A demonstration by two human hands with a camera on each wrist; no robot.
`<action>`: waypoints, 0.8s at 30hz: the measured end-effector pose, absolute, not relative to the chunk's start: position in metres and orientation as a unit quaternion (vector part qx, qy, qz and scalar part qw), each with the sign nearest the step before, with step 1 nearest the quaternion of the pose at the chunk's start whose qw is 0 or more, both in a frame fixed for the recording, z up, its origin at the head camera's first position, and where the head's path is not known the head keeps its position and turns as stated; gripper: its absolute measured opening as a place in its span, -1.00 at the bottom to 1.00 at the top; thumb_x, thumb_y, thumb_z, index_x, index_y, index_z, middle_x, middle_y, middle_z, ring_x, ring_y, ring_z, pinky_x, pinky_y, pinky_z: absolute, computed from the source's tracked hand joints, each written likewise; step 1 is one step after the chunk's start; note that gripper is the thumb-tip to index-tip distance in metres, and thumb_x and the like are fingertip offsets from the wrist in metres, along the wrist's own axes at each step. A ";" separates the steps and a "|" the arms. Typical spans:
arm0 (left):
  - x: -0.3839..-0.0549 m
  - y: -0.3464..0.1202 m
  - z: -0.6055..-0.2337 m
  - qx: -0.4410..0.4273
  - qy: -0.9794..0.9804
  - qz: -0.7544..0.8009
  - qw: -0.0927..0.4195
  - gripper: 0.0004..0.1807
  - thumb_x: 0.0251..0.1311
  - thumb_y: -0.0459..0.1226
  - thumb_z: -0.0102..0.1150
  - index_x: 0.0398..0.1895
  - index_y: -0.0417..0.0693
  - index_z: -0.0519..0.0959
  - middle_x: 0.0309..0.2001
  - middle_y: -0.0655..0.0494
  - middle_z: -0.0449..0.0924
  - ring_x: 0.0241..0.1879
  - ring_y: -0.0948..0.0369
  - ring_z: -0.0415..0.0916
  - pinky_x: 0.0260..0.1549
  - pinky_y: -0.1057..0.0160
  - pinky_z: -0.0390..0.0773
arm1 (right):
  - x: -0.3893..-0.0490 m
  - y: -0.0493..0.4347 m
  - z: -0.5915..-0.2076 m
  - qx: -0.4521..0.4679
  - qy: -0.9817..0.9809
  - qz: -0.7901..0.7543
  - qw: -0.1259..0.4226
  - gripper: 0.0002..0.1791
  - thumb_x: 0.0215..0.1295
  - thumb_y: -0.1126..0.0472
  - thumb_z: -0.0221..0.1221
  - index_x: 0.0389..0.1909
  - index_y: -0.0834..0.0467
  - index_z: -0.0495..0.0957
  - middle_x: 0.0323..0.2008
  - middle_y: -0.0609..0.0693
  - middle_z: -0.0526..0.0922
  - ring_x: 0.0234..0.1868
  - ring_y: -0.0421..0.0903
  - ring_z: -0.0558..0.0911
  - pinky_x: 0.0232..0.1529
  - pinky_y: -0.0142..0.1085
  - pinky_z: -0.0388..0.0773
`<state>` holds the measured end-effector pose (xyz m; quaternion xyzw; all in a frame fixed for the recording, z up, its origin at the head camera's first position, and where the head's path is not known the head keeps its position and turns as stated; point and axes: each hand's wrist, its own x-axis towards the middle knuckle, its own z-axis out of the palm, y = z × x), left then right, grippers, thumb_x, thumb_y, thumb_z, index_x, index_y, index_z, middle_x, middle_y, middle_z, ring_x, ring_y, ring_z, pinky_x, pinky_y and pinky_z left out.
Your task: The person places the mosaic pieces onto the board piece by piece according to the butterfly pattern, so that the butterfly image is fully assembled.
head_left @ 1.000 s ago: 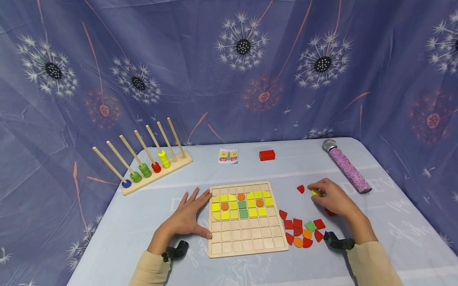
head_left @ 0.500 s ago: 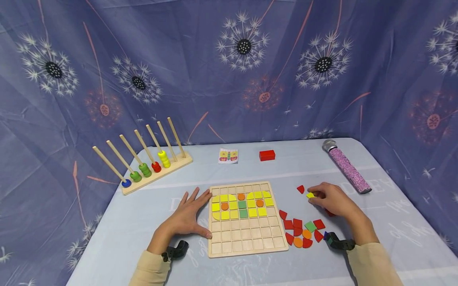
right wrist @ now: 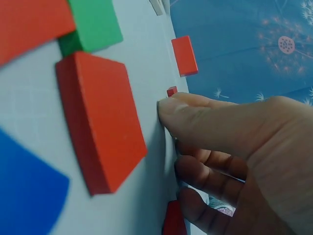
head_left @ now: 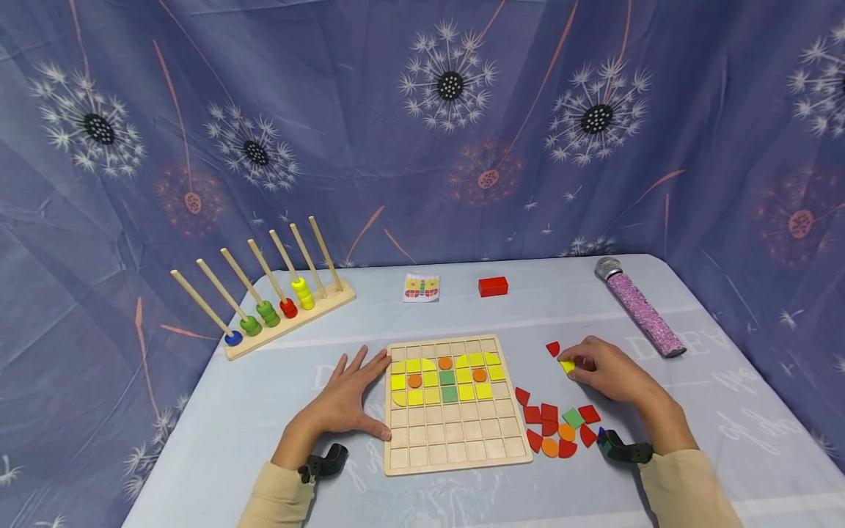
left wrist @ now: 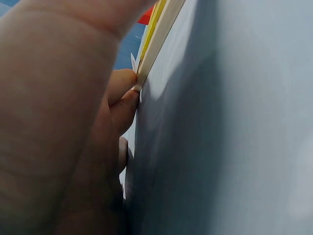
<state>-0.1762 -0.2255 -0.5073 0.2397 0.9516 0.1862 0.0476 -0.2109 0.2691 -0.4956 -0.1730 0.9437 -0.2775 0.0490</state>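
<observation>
A square wooden grid board (head_left: 455, 447) lies on the table, its upper rows partly filled with yellow, orange and green pieces. Spread fingers of my left hand (head_left: 346, 396) rest along the board's left edge; in the left wrist view the fingertips touch its wooden side (left wrist: 159, 41). To the right of the board, my right hand (head_left: 610, 370) pinches a small yellow piece (head_left: 567, 365) between thumb and fingers, low over the table. A red wedge piece (head_left: 553, 349) lies just beyond those fingertips. The yellow piece is hidden behind the thumb in the right wrist view.
Loose red pieces (head_left: 532, 415), orange discs (head_left: 550, 447) and a green square (head_left: 573, 418) lie right of the board. Farther back are a bead-and-peg stand (head_left: 297, 319), a butterfly pattern card (head_left: 421, 288), a red block (head_left: 493, 287) and a glittery pink microphone (head_left: 643, 312).
My right hand has slid a little left toward the board with the yellow piece, which now shows more at its fingertips. The red wedge has shifted slightly left. My left hand has not moved.
</observation>
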 end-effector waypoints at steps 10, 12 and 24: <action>-0.176 -0.226 -0.507 0.237 0.952 0.186 0.051 0.46 -0.61 0.55 0.29 0.52 0.15 0.05 0.50 0.29 -0.10 0.48 0.04 -0.35 0.35 -0.12 -0.36 | -0.209 0.246 -0.494 -0.189 0.934 -0.296 0.061 -0.69 0.14 0.18 0.37 -0.07 0.05 0.66 -0.28 -0.10 0.49 -0.27 -0.11 0.44 -0.25 -0.28 0.53; -0.176 -0.226 -0.507 0.236 0.953 0.183 0.052 0.47 -0.61 0.56 0.28 0.53 0.17 0.04 0.51 0.29 -0.10 0.48 0.04 -0.36 0.36 -0.11 -0.36 | -0.207 0.236 -0.491 -0.195 0.932 -0.299 0.070 -0.69 0.12 0.16 0.38 -0.07 0.03 0.66 -0.31 -0.13 0.49 -0.28 -0.12 0.44 -0.27 -0.32 0.53; -0.176 -0.225 -0.508 0.235 0.952 0.191 0.050 0.47 -0.62 0.55 0.29 0.52 0.15 0.06 0.51 0.31 -0.10 0.48 0.06 -0.36 0.36 -0.11 -0.37 | -0.195 0.183 -0.484 -0.263 0.917 -0.286 0.096 -0.71 0.12 0.04 0.38 -0.10 -0.10 0.68 -0.22 -0.28 0.50 -0.17 -0.22 0.47 -0.11 -0.33 0.56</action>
